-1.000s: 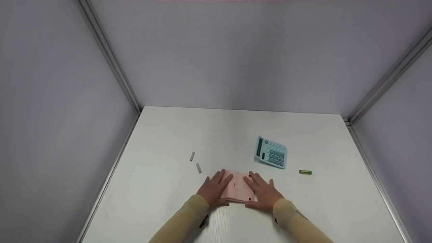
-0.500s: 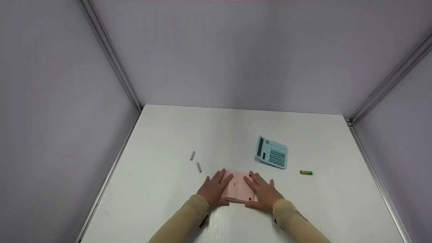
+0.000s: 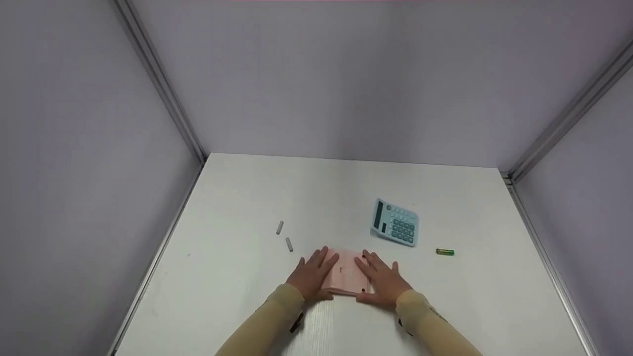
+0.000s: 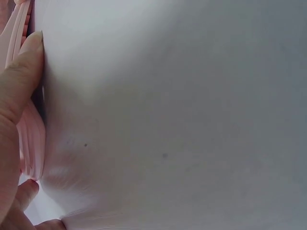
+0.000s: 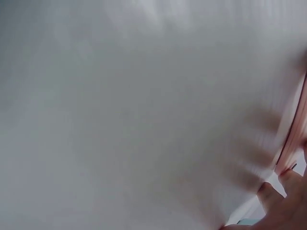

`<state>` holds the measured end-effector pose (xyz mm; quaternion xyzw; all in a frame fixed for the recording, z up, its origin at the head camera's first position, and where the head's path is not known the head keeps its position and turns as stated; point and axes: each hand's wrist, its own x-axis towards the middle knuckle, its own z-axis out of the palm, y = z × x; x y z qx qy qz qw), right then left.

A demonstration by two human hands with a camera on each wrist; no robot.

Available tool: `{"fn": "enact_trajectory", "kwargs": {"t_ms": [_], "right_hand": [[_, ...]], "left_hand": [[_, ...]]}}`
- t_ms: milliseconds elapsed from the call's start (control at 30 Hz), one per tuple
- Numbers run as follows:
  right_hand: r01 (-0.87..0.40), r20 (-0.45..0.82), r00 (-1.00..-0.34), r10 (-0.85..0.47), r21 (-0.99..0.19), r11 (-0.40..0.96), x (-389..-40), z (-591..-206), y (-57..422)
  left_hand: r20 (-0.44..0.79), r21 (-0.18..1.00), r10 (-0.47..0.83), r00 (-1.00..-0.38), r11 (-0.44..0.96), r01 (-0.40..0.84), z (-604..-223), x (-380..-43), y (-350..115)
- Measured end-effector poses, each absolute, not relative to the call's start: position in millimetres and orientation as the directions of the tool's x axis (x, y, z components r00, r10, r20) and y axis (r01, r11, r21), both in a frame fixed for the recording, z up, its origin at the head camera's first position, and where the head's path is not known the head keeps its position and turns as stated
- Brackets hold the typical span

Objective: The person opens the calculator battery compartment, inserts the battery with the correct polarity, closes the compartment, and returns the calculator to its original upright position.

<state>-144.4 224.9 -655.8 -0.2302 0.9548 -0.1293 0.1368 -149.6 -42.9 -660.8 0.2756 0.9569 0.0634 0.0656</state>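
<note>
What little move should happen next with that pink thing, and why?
Maybe tuck both thumbs under the near edge of the pink thing and lift slightly. The left-hand grip and right-hand grip rest spread over its sides, with thumbs by that layered edge.

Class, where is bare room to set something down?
Bare: white table between the blue calculator and back wall, and left of the grey sticks. Crowded: front middle, where the left hand and right hand rest on the pink item.
</note>
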Motion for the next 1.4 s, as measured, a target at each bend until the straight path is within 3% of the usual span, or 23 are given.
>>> {"fn": "enact_trajectory", "kwargs": {"t_ms": [567, 767, 900, 1133, 1400], "right_hand": [[-0.421, -0.187, -0.848, -0.496, -0.331, 0.845, -145, -659, 222], [-0.401, -0.219, -0.846, -0.487, -0.341, 0.85, -143, -664, 223], [-0.398, -0.223, -0.849, -0.48, -0.329, 0.856, -143, -664, 225], [-0.429, -0.173, -0.85, -0.497, -0.319, 0.845, -146, -659, 227], [-0.426, -0.171, -0.855, -0.49, -0.31, 0.85, -148, -661, 226]], "left_hand": [[-0.09, 0.226, 0.509, -0.856, 0.848, 0.48, -657, -142, -46], [-0.119, 0.3, 0.515, -0.849, 0.834, 0.464, -651, -138, -45], [-0.037, 0.329, 0.506, -0.862, 0.821, 0.467, -646, -139, -42], [0.219, 0.34, 0.38, -0.899, 0.834, 0.435, -634, -147, -25], [0.133, 0.448, 0.218, -0.967, 0.857, 0.255, -627, -150, -12]]}}
